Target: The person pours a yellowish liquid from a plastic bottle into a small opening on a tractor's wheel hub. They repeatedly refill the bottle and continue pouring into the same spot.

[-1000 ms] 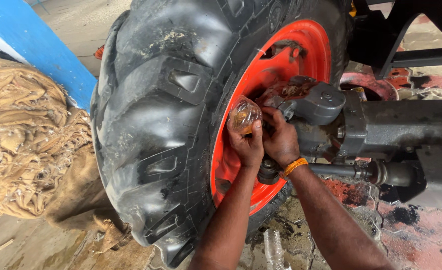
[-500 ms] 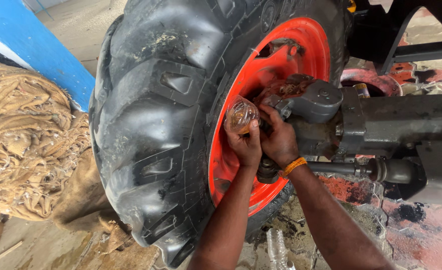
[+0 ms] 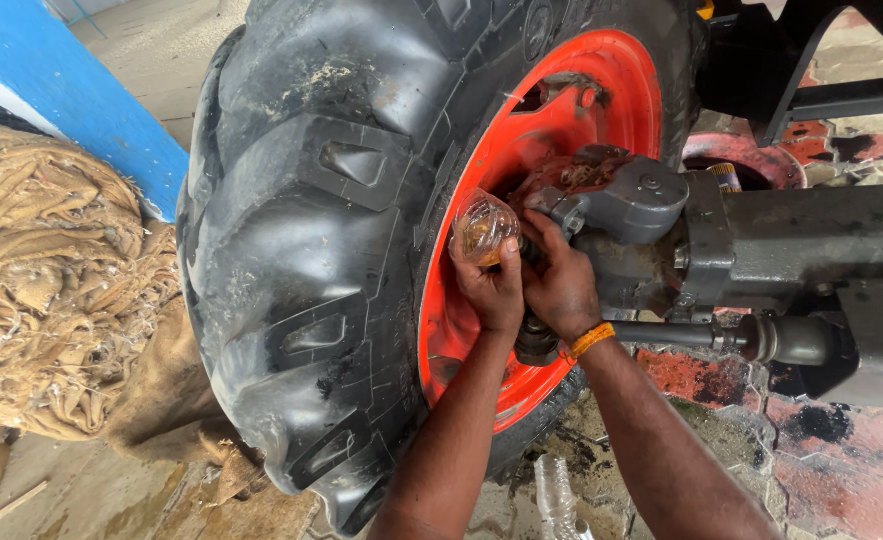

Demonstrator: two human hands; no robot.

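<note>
Landmark: the orange wheel rim [image 3: 561, 130] inside the big black lugged tyre [image 3: 311, 240]; every place below is told from it.
Left hand [image 3: 491, 290]: raised against the rim's inner face, fingers closed around a small clear plastic bag [image 3: 483, 228] with something amber-brown inside.
Bag: held just in front of the rim's middle, touching the left hand's fingertips, just left of the hub.
Right hand [image 3: 559, 290]: just beside the left hand, fingers curled in against the grey axle housing [image 3: 631, 205] at the rim's centre; whether it grips anything I cannot tell. An orange band [image 3: 591, 340] sits on its wrist.
Steering rod [image 3: 701, 335]: runs rightward from below the rim's centre, under the housing.
Burlap sacking [image 3: 41, 290]: heaped well left of the rim, beyond the tyre.
Blue post [image 3: 71, 90]: upper left of the rim, behind the sacking.
</note>
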